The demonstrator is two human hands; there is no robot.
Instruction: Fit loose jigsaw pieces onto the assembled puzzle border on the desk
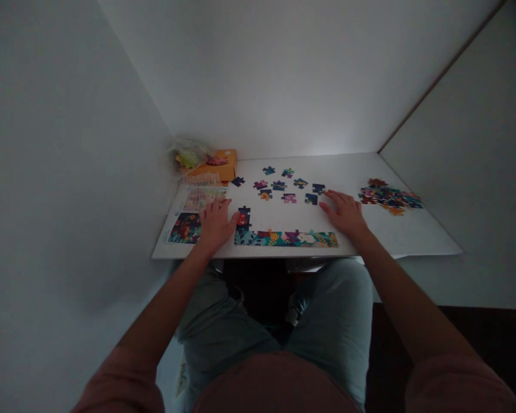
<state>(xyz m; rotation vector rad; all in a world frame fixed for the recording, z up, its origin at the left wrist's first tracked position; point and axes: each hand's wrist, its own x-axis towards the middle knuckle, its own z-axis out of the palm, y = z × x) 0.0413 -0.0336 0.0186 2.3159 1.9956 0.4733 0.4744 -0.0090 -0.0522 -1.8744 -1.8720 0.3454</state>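
Observation:
My left hand (215, 225) lies flat, fingers apart, over the edge of a printed picture sheet (184, 227). Its thumb is beside a dark jigsaw piece with a red figure (243, 218), at the left end of a joined strip of jigsaw pieces (284, 238). The strip runs along the table's front edge. My right hand (344, 213) rests with fingers stretched out, holding nothing I can see. Its fingertips are close to a dark blue jigsaw piece (319, 188); whether they touch it I cannot tell. Just left of its thumb is another dark piece (311, 199).
Several loose pieces (278, 185) are spread across the middle of the white table (279, 219). A heap of pieces (389, 196) sits at the right. At the back left are an orange box (227, 163) and a clear plastic bag (189, 154). Walls border the table.

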